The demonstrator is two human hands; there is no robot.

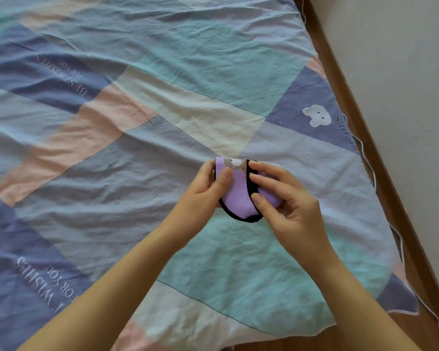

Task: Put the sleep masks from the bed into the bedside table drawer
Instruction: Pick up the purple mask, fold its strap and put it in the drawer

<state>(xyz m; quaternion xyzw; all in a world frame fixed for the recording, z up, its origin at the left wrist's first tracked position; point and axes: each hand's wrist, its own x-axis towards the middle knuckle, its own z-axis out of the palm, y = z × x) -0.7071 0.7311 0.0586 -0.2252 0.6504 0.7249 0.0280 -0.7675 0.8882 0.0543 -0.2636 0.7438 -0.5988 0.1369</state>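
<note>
- Sleep mask [238,196], lilac with black piping, is folded and held just right of frame centre, above the bed sheet [162,122].
- Left hand [203,196] pinches its left edge, thumb on top.
- Right hand [292,211] pinches the black-edged fold, fingers curled.
- Sheet is patchwork; mirrored print "BEST WISHES FOR YOU" at upper left and lower left.
- White bunny print [316,115] at upper right.
- Wooden bed frame [380,153] runs along the right edge.

We see the bed [360,138], its wooden frame along the wall, covered by a wrinkled patchwork sheet [162,117] lying directly on it.
</note>
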